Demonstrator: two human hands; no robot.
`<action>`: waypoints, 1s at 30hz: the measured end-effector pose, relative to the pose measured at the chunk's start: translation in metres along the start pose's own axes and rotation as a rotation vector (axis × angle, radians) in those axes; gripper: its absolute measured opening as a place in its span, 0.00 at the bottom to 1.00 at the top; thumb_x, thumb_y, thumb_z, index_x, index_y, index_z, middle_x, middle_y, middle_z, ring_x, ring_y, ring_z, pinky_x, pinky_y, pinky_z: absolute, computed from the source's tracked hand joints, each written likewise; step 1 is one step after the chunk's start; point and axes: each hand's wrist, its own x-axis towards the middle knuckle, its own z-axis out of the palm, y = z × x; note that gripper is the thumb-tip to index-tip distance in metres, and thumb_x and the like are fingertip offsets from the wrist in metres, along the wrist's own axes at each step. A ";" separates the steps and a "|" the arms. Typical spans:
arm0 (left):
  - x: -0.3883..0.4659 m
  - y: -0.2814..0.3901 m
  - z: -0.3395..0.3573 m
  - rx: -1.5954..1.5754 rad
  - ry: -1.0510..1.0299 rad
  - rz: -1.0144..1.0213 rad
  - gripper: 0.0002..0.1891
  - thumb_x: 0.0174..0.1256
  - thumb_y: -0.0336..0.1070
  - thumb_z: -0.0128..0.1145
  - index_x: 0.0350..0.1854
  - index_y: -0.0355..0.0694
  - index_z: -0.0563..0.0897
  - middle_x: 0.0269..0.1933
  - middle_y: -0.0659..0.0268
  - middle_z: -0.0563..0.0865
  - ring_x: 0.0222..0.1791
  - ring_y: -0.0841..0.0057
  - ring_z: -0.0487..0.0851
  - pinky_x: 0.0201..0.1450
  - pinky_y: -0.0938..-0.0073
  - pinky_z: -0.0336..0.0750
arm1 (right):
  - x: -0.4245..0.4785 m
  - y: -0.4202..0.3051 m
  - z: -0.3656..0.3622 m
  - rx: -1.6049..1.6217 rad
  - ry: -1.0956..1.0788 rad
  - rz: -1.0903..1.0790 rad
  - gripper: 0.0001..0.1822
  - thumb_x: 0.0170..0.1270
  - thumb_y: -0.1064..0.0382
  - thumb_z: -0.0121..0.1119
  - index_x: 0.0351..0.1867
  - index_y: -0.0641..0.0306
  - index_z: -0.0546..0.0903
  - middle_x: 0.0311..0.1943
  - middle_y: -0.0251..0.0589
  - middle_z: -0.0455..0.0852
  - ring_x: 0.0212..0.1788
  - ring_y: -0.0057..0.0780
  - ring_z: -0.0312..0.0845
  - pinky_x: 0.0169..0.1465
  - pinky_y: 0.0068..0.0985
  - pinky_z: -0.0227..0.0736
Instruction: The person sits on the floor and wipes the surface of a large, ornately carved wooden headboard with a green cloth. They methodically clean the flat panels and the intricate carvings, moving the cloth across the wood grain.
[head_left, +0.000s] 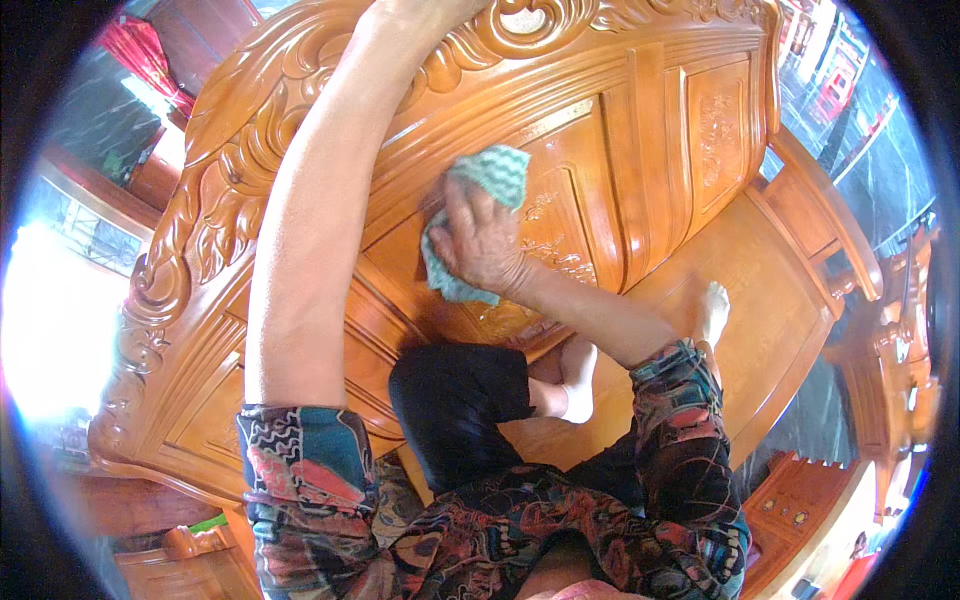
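My right hand (484, 244) grips a green-and-white patterned cloth (491, 171), its lower corner hanging below the thumb. The cloth lies against a carved back panel (559, 202) of a glossy wooden bench, beside raised branch-and-blossom carving. My left arm stretches up across the bench's carved back. Only the wrist end of my left hand (431, 9) shows at the top edge, beside the scrolled top rail (517, 34); its fingers are out of view.
My knees and socked feet (579, 390) are on the wooden bench seat (757, 300). A wooden armrest (825, 202) stands at the right, with more carved furniture (900, 345) beyond it. A wooden cabinet (795, 502) with drawers is at lower right. Bright light enters at the left.
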 end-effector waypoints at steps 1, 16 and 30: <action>-0.001 -0.001 -0.004 -0.003 0.003 0.034 0.17 0.68 0.45 0.54 0.35 0.32 0.80 0.34 0.48 0.85 0.36 0.53 0.85 0.44 0.54 0.76 | 0.000 -0.004 0.001 -0.019 0.011 -0.094 0.37 0.58 0.53 0.62 0.66 0.69 0.68 0.63 0.56 0.69 0.61 0.52 0.66 0.62 0.53 0.61; -0.013 -0.054 -0.069 0.361 -0.339 0.075 0.16 0.73 0.51 0.45 0.44 0.57 0.88 0.35 0.51 0.87 0.37 0.53 0.87 0.39 0.52 0.80 | 0.032 0.049 -0.014 0.009 0.030 -0.693 0.20 0.56 0.55 0.61 0.53 0.48 0.80 0.52 0.36 0.80 0.55 0.38 0.75 0.57 0.47 0.68; -0.028 -0.049 -0.045 0.059 -0.099 -0.087 0.26 0.72 0.51 0.46 0.25 0.34 0.86 0.26 0.50 0.86 0.28 0.55 0.87 0.34 0.55 0.80 | 0.031 0.185 -0.077 -0.310 0.116 0.543 0.14 0.68 0.56 0.53 0.42 0.66 0.80 0.33 0.59 0.83 0.36 0.58 0.81 0.41 0.49 0.76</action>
